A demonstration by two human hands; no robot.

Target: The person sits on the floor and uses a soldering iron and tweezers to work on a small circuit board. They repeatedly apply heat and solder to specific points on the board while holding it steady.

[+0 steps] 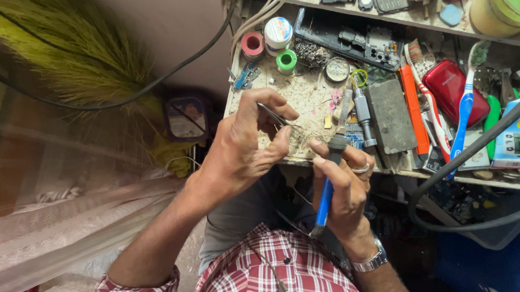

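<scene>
The person sits at a cluttered workbench (pixel 305 102) with both hands raised over its near edge. The left hand (pixel 242 147) has its thumb and forefinger closed on a pair of thin metal tweezers (pixel 277 116), whose tips point right and down toward the bench top; whether anything sits between the tips is too small to tell. The right hand (pixel 345 183) is wrapped like a pen grip around the blue handle of a soldering iron (pixel 327 187), fingers closed near its dark collar, with the metal tip angled up toward the tweezers' tips, near them but seemingly apart. Judging from this, the step in hand is fine joining work at the point where the two tools meet, just above the dusty bench surface. To do it well, the left wrist would do best braced against the bench edge so the tweezers hold steady, and the iron should come in slowly from the side, touching only the joint. The iron's cord trails down past the checked shirt (pixel 278 275) and should stay slack. Solder reels (pixel 278 44), a red case (pixel 455 88) and a blue toothbrush (pixel 465 108) lie farther back, well apart from the hands.
</scene>
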